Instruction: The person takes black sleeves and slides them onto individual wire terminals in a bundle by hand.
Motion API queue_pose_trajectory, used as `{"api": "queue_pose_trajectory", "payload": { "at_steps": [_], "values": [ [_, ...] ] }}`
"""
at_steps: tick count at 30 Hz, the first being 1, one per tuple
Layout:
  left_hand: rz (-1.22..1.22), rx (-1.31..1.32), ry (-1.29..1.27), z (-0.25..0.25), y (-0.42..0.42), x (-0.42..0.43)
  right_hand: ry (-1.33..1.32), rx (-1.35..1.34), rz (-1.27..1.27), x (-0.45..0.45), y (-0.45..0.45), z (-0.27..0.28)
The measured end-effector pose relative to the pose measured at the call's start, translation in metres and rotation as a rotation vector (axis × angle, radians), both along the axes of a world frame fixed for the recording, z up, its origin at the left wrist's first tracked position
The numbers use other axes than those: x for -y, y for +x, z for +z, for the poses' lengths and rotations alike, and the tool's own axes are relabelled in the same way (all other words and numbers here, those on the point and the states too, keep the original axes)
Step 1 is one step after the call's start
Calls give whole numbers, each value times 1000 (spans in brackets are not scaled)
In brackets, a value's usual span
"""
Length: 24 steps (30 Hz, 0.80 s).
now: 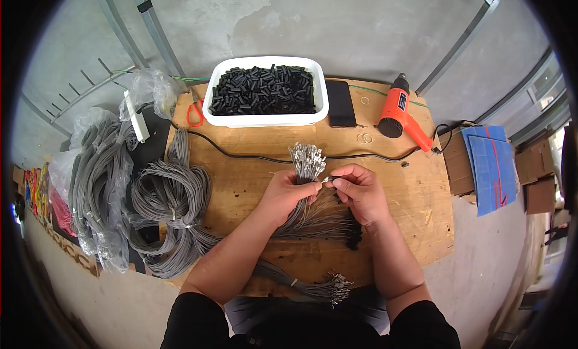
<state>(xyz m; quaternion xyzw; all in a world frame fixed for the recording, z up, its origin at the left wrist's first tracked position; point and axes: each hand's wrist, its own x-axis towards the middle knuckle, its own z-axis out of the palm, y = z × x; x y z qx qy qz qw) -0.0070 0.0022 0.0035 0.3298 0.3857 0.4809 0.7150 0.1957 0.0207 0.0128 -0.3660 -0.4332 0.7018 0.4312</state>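
Observation:
My left hand (284, 195) is closed around a bundle of grey wires (307, 162), whose silvery metal ends point up and away from me. Between the thumb and fingers of my right hand (363, 195) is a small black sleeve (329, 179), close to a single wire end by my left thumb. Whether the sleeve is over that end, I cannot tell. Below my hands, loose grey wires fan out to the right and finish in black-sleeved ends (354, 233). A tied wire bundle (313, 287) with bare metal ends lies at the table's near edge.
A white tub (265, 121) of black sleeves stands at the back, beside a black phone-like slab (341, 103). An orange heat gun (395, 111) rests at the right, its black cord (241, 156) crossing the table. Red-handled scissors (195, 113) and coiled grey cables (170, 192) are at left.

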Motion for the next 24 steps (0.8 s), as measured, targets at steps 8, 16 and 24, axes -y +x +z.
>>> {"api": "queue_pose_trajectory", "payload": {
  "at_steps": [8,16,24],
  "values": [
    [-43,12,6,1,0,0,38,-29,-107,3,-2,3],
    [-48,25,12,1,0,1,92,-2,-103,3,-3,-2],
    [-51,-1,14,-2,0,0,74,3,-97,3,-5,-1]
  ]
}}
